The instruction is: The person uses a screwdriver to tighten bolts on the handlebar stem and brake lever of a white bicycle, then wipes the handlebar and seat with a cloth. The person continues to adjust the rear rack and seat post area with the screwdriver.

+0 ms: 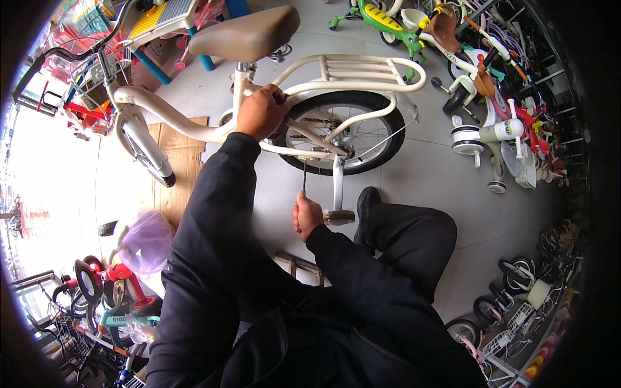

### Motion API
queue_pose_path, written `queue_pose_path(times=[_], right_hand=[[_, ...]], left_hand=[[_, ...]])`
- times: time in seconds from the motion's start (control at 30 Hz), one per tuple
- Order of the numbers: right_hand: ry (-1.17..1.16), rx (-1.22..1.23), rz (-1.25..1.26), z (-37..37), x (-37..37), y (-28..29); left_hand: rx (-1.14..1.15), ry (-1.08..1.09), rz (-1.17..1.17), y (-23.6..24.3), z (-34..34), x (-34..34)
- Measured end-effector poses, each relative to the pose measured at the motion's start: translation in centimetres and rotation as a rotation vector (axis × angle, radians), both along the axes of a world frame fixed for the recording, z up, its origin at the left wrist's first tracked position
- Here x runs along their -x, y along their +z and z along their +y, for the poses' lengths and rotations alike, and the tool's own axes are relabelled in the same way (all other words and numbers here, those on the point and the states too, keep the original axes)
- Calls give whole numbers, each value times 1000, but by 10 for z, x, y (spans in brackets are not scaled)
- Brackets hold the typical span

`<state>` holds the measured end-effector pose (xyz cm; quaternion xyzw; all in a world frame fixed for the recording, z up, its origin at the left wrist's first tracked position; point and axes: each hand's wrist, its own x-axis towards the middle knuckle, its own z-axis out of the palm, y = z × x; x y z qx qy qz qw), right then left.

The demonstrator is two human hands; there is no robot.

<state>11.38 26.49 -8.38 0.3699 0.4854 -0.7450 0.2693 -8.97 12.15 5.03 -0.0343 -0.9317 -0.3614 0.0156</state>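
A cream child's bicycle [169, 119] stands in front of me, with a brown saddle [249, 33] and a cream rear rack [359, 71]. Just below the saddle, my left hand [261, 111] is closed on the frame by the seat tube; its fingertips are partly hidden. Lower down, my right fist [306, 216] holds a screwdriver [305, 176] upright in the picture. The thin shaft reaches the lower frame tube beside the rear wheel [381, 139]; its handle is hidden in my fist. A silver crank with a pedal [339, 216] hangs to the right of that hand.
Flattened cardboard [184, 145] lies under the front wheel. A purple plastic bag [145, 240] and a red ride-on toy [126, 284] are at left. Green ride-on toy [385, 26], white tricycle parts [501, 132] and several small bikes [517, 275] line the right. My bent leg [414, 239] is near the pedal.
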Motion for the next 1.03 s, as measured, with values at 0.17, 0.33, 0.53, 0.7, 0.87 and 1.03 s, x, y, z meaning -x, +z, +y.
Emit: queue_pose_path(times=[0.17,0.33,0.53,0.7,0.87,1.03], right_hand=[[-9,111,-49,4,-1,-2],[-30,179,-30,6,-4,-4],[290,-22,78,1,-3,28],[508,-430,451,44,35,101],[293,-854,921,144,101,186],[134,-774,753,179,119,171]], left_hand=[[2,-14,4,0,0,0],[0,-17,34,-3,-1,1],[-61,-5,8,-3,-1,-1],[-70,-9,6,-2,0,-2],[-81,15,-21,-3,2,-7],[-145,72,-131,-15,9,-6]])
